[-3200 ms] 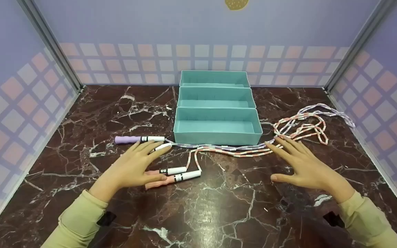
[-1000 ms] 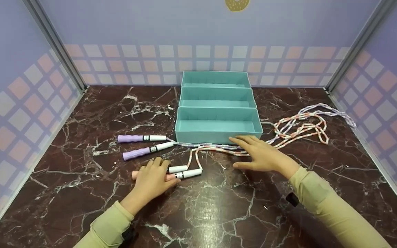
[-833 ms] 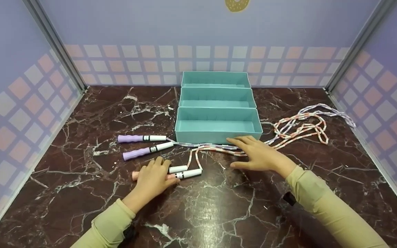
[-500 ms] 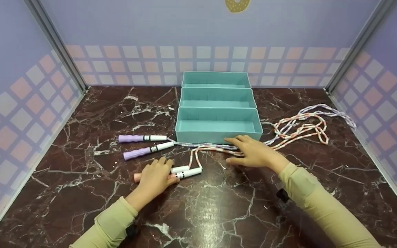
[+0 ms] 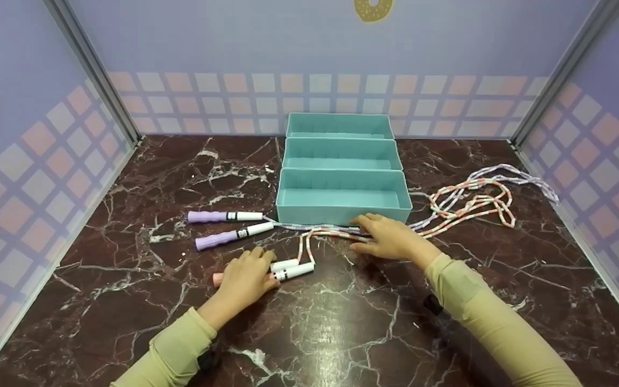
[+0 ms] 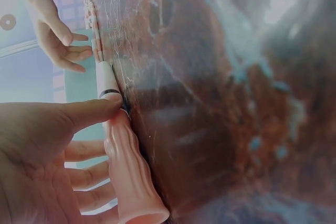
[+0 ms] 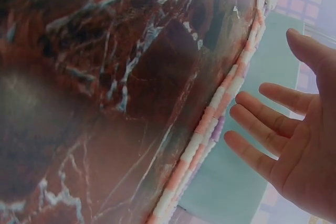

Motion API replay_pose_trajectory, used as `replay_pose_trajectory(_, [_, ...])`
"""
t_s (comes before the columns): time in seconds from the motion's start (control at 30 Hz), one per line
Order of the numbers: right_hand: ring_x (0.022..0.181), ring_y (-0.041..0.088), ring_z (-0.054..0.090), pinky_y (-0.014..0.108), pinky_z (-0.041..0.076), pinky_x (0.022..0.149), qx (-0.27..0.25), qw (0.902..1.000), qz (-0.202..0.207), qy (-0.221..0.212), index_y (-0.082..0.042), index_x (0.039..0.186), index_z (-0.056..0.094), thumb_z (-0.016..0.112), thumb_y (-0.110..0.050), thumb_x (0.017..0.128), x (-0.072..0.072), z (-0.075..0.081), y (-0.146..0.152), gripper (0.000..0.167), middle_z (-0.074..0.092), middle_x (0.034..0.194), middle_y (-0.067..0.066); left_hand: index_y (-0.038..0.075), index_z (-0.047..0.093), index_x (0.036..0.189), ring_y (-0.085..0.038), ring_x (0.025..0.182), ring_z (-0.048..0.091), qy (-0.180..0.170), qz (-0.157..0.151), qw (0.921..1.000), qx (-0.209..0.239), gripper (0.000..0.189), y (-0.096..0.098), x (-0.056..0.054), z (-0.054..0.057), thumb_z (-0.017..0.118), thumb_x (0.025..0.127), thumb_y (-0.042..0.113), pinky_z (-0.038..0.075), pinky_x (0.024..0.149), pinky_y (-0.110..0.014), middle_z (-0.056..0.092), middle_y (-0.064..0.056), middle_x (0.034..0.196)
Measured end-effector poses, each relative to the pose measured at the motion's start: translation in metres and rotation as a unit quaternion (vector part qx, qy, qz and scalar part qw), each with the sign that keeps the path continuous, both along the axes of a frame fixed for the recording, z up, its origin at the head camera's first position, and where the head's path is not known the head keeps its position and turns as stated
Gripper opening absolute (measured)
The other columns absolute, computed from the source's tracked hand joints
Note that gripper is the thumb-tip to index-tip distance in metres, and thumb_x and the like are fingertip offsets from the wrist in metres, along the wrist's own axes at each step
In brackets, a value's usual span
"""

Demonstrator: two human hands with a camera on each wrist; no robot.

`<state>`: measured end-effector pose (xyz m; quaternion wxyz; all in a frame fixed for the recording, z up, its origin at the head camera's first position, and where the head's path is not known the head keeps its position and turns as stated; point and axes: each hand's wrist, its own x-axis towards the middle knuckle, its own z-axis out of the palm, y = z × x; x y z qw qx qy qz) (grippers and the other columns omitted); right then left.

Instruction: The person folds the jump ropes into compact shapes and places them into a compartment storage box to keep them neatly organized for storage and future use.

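My left hand point(image 5: 246, 277) holds the two peach-pink jump rope handles point(image 5: 292, 271) on the table. In the left wrist view its thumb lies on one ribbed handle point(image 6: 128, 169) near the black band, with the fingers along the far side. Over the beaded ropes, before the teal box, is my right hand point(image 5: 393, 236), fingers spread and slightly bent. The right wrist view has its fingertips beside the pink-and-white beaded rope point(image 7: 210, 114), not closed round it. Two purple jump rope handles point(image 5: 207, 216) lie farther back on the left.
A teal box with three compartments point(image 5: 344, 213) stands at the table's back middle. Looped purple and pink beaded ropes point(image 5: 495, 183) lie to its right. Patterned walls point(image 5: 218, 48) enclose the dark marbled table point(image 5: 320, 333).
From above the handles, my left hand has come down onto the pink ones and drawn them closer together. My right hand has moved left over the ropes before the box.
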<state>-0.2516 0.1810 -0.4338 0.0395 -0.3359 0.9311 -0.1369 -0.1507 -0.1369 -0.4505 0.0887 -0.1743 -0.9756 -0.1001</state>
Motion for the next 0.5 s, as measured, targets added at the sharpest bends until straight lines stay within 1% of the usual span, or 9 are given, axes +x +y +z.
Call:
replay_pose_trajectory(0.1, [0.104,0.031,0.066,0.055,0.056,0.087,0.001,1.0000,-0.002,0.001,-0.008,0.131,0.059,0.069,-0.045,0.094,-0.002,-0.002,-0.001,0.053,0.067,0.122,0.016,0.003,0.069,0.107,-0.034,0.082,0.064,-0.010,0.000,0.9999,0.001,0.044,0.000,-0.001,0.001,0.089,0.076,0.025,0.055,0.065,-0.050,0.067,-0.016,0.098])
replay_pose_trajectory(0.27, [0.097,0.031,0.065,0.054,0.056,0.083,0.002,1.0000,-0.004,0.008,-0.008,0.124,0.061,0.070,-0.041,0.093,-0.004,-0.004,-0.003,0.046,0.067,0.110,0.013,0.003,0.069,0.104,-0.034,0.080,0.063,-0.014,-0.005,0.9999,0.002,0.039,-0.001,-0.002,0.002,0.088,0.076,0.022,0.055,0.064,-0.050,0.064,-0.014,0.093])
replay_pose_trajectory(0.37, [0.096,0.032,0.066,0.054,0.057,0.083,0.009,0.9999,-0.007,0.009,-0.007,0.120,0.062,0.071,-0.040,0.093,-0.004,-0.007,-0.005,0.043,0.067,0.108,0.014,0.003,0.069,0.102,-0.034,0.078,0.062,-0.015,-0.008,0.9998,0.005,0.035,-0.001,-0.002,0.003,0.088,0.076,0.018,0.054,0.062,-0.049,0.063,-0.013,0.091])
replay_pose_trajectory(0.5, [0.094,0.033,0.066,0.053,0.057,0.082,0.016,0.9997,-0.008,0.017,-0.006,0.114,0.063,0.074,-0.036,0.092,-0.004,-0.012,-0.008,0.040,0.067,0.106,0.014,0.003,0.070,0.104,-0.036,0.081,0.063,-0.038,-0.004,0.9992,0.006,0.036,-0.002,-0.003,0.003,0.087,0.075,0.015,0.055,0.064,-0.050,0.063,-0.014,0.092])
